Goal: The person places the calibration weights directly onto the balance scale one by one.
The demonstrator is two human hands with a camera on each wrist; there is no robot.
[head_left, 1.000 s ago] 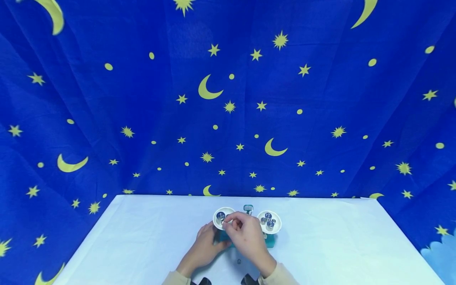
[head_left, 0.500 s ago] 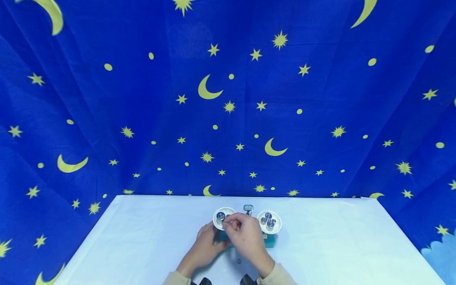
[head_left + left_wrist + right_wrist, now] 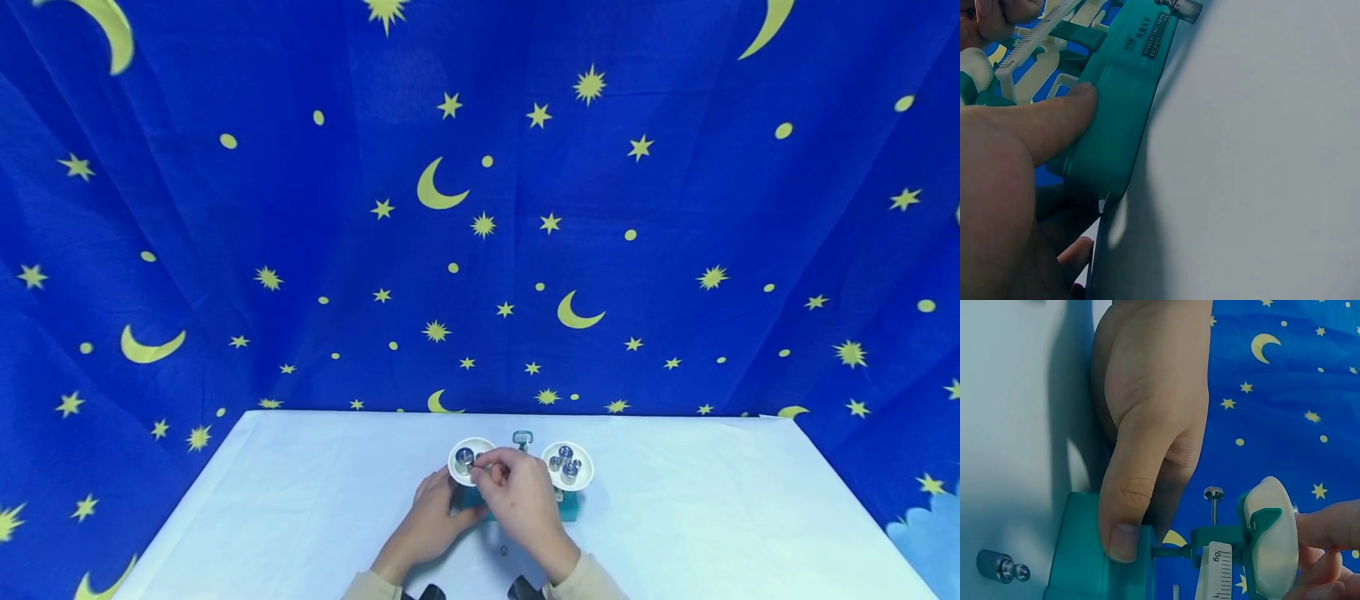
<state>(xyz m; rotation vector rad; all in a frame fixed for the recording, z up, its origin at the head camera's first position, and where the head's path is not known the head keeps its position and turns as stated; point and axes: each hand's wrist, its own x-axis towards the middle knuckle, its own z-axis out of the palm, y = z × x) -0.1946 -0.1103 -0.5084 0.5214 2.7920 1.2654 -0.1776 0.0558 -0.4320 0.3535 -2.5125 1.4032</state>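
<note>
A teal balance scale (image 3: 567,508) with two white pans stands on the table. My left hand (image 3: 433,521) grips the left end of its base; in the left wrist view the thumb (image 3: 1060,122) presses on the front while other fingers reach behind. Over the left pan (image 3: 454,475), my right hand (image 3: 517,493) pinches a small metal piece, mostly covered by the fingertips. A larger cylindrical metal weight (image 3: 464,457) stands in that pan beside the fingers. Several metal weights (image 3: 569,471) sit in the right pan (image 3: 588,479).
One loose metal weight (image 3: 994,565) lies on the white table (image 3: 712,500) in front of the base. The scale's graduated beam (image 3: 1216,578) runs just below the pans. A blue curtain (image 3: 480,267) with moons and stars rises behind the table.
The left pan has sunk very slightly and the right pan has risen a touch. My right fingertips have shifted slightly to the right; my left hand stays put.
</note>
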